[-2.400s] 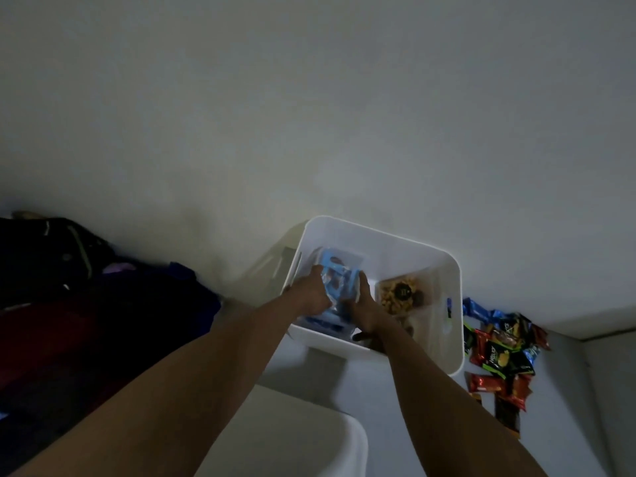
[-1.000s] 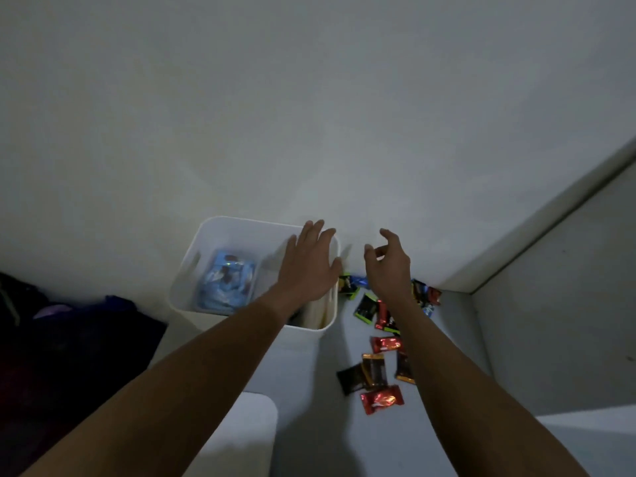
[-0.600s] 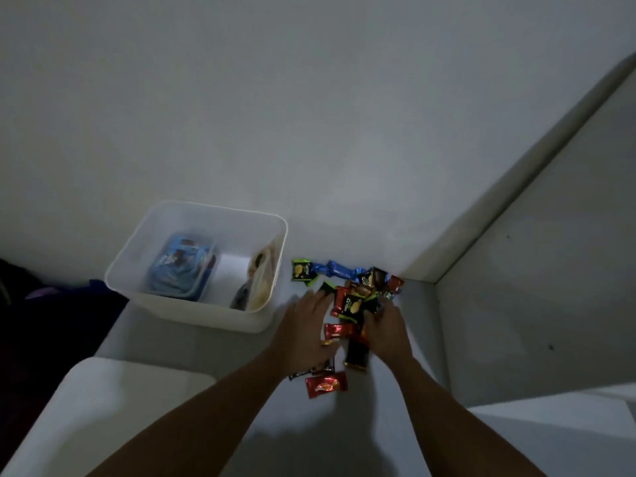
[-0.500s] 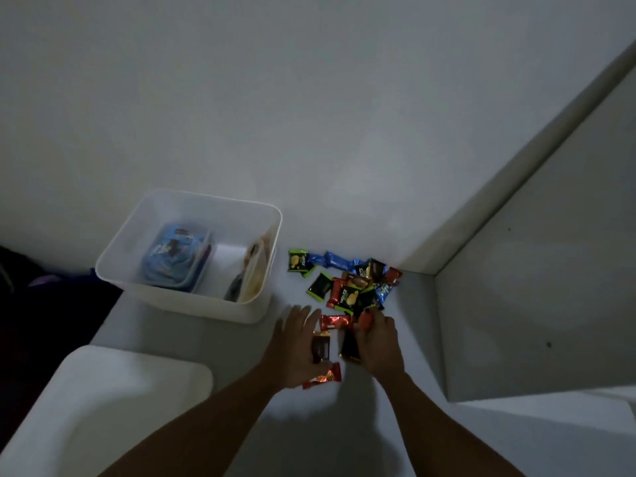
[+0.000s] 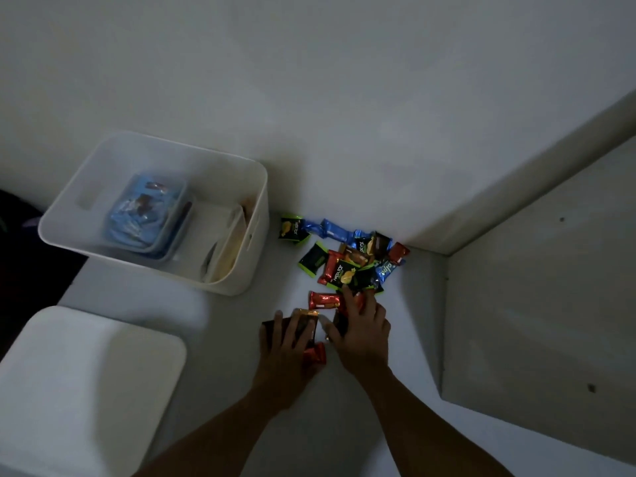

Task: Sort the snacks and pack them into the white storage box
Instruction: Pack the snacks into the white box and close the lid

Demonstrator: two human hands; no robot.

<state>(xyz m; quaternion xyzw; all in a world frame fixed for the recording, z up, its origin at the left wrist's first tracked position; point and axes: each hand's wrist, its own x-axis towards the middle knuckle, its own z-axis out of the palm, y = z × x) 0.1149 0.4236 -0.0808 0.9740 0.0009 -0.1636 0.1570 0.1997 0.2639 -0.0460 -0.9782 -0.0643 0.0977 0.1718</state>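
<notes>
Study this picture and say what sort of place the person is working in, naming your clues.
Probably a dim room in a home: loose snacks lie on a white surface by a plain wall, beside a white storage box, with what look like dark clothes at the left.

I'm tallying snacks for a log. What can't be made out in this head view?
Head view only:
- dark packets in the left hand: fingers cover them, count unclear.
- under the right hand: palm hides what it touches.
- white storage box, right side: contents edge-on, dim.
- blue packets inside: blurred, uncountable.
</notes>
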